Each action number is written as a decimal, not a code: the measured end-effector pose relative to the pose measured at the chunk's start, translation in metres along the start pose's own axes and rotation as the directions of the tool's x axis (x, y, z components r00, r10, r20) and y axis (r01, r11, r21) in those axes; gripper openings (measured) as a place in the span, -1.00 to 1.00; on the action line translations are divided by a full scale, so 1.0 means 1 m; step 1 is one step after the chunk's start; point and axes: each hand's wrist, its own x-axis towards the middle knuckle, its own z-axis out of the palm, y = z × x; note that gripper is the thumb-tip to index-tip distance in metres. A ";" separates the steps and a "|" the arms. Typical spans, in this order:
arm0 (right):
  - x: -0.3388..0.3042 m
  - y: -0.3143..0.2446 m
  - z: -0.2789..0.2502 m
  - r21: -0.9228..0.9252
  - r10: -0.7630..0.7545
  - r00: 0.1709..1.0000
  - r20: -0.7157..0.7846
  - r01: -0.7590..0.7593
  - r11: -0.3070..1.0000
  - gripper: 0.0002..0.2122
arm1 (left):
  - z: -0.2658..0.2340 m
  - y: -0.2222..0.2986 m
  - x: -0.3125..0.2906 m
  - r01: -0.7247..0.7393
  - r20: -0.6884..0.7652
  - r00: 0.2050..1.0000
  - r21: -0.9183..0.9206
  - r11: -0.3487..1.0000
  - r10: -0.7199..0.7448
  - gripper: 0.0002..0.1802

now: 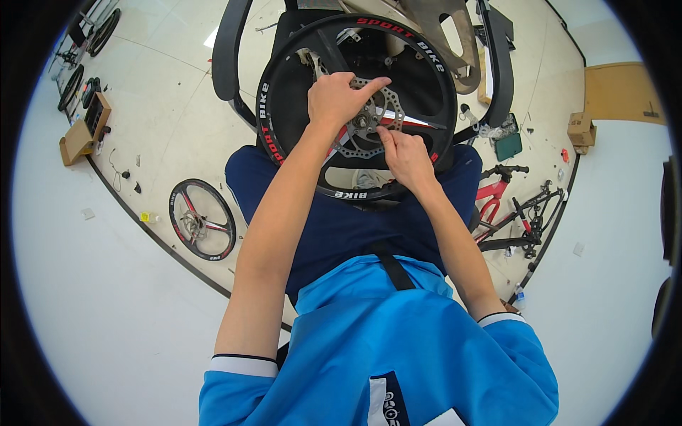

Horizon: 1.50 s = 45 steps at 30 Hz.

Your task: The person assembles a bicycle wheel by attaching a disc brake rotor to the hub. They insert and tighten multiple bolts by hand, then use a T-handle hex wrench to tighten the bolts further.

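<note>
A black multi-spoke bicycle wheel with red and white lettering lies across my lap and the chair seat. A silver brake disc with cut-out holes sits around its hub. My left hand rests on the disc's upper left, thumb stretched across it and the other fingers curled, their tips hidden. At the disc's lower right, my right hand is closed, its thumb pressed near the hub. Whether it pinches a small part there cannot be made out. A silver metal piece shows beside my left hand.
Chair armrests flank the wheel. A second wheel lies on the floor at left, a red and black bike frame at right. An opened cardboard box stands far left; a large beige-grey metal part is at upper right.
</note>
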 end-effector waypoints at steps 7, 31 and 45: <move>0.001 -0.008 -0.002 0.018 0.080 0.994 0.077 -0.082 0.996 -0.52 | 0.001 -0.001 0.000 -0.018 -0.036 0.999 0.001 1.000 0.019 -0.10; 0.035 0.005 -0.040 -0.193 -0.188 0.855 0.483 0.313 0.930 -0.56 | 0.021 -0.015 -0.003 -0.235 -0.280 0.924 0.124 0.964 0.261 -0.16; 0.094 -0.052 -0.087 -0.411 -0.514 0.598 0.615 0.799 0.439 -0.64 | 0.022 -0.014 -0.007 -0.217 -0.220 0.946 0.118 0.969 0.239 -0.16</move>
